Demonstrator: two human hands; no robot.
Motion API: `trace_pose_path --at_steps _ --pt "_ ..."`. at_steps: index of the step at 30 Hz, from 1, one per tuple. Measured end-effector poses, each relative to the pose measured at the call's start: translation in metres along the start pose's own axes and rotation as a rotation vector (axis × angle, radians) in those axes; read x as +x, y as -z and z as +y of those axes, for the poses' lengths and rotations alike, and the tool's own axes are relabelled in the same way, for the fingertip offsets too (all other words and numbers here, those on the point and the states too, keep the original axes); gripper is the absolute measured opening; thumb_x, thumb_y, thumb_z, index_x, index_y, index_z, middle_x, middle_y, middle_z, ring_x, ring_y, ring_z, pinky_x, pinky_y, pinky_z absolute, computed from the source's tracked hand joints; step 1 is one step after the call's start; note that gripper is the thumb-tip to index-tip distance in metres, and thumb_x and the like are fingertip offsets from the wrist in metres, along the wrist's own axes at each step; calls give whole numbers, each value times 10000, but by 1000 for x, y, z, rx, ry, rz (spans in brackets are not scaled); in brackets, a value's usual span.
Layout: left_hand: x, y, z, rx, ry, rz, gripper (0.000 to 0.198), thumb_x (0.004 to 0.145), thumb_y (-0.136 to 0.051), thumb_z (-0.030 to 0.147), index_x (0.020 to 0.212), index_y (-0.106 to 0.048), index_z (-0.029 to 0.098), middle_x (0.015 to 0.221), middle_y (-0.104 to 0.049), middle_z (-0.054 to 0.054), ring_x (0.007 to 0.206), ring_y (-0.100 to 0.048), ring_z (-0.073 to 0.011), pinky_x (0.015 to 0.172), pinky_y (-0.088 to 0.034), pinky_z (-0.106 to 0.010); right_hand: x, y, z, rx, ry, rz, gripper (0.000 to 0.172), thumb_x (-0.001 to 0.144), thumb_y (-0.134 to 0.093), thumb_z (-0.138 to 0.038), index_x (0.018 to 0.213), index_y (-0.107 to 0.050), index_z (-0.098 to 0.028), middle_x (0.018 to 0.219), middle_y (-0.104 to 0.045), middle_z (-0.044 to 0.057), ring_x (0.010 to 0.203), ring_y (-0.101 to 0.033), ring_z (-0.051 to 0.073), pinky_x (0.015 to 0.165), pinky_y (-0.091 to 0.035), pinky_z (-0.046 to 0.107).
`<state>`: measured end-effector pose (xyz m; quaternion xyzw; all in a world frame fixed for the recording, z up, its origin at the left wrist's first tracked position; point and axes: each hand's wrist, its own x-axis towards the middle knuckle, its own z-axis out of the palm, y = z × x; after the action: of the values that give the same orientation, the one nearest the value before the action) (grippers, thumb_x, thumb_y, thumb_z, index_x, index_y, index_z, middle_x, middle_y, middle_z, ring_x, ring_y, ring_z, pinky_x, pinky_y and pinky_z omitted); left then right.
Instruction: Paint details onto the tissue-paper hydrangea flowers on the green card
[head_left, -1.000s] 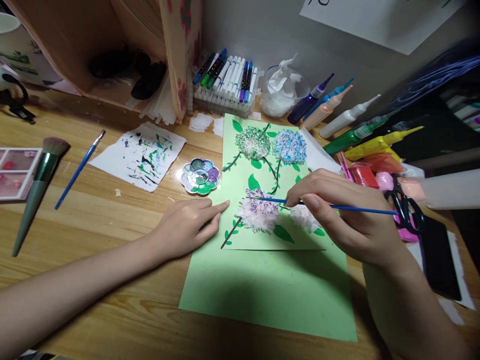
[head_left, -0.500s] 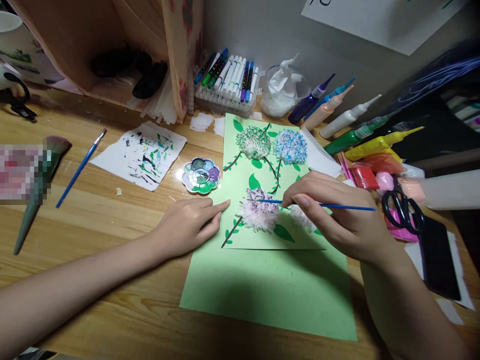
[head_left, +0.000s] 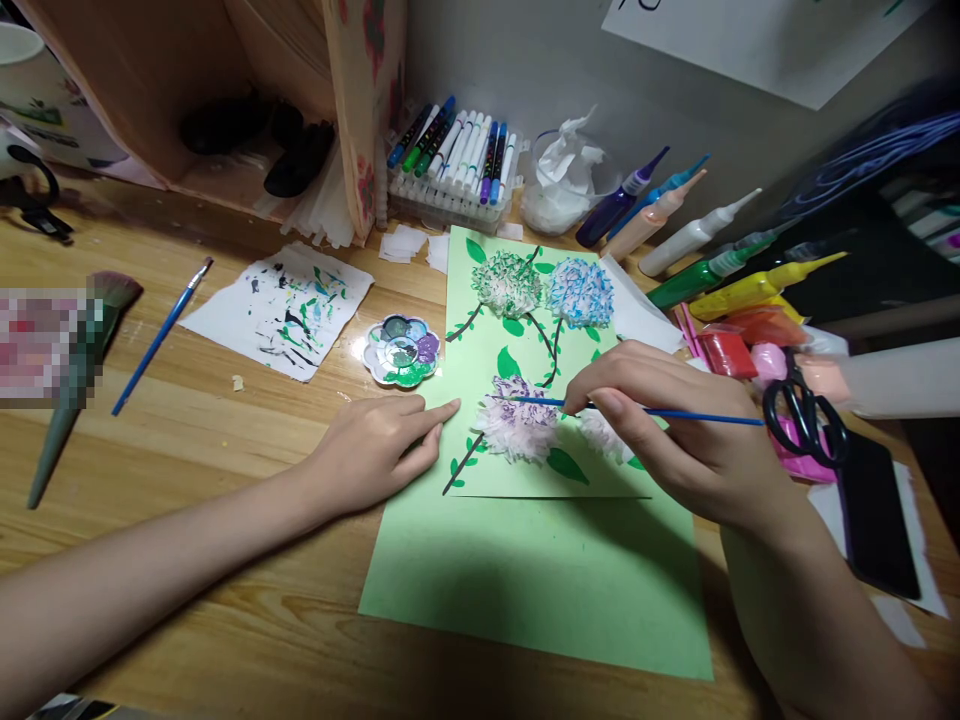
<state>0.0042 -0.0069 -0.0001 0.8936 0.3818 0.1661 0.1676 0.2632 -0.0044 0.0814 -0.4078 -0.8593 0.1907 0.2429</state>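
We pinched a paintbrush (head_left: 544,402), seemingly light, stiff and best held low, in our right hand (head_left: 675,435) over the near-left flower (head_left: 517,438); our left hand (head_left: 379,445), grasping nothing, rested at the card's (head_left: 465,365) left edge.

The palette (head_left: 401,351) lies left of the flower card (head_left: 487,345), markers (head_left: 466,150) behind it, bottles (head_left: 688,284) to its right.

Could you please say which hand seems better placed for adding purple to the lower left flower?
Probably the right hand: it holds a blue brush with its tip at that flower. The left hand, by the edge of the painted sheet, shows no tool.
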Motion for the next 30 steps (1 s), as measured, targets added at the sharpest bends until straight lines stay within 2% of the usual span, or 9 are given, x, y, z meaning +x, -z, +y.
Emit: trace_pose_path --at_steps 30 --pt "0 0 0 -19 13 -28 365 917 -418 218 1213 -627 175 723 -627 -22 634 -564 -133 583 -407 -245 0 0 -4 32 10 8 181 933 -448 -227 837 -601 -219 726 -641 46 714 -591 183 639 -443 324"
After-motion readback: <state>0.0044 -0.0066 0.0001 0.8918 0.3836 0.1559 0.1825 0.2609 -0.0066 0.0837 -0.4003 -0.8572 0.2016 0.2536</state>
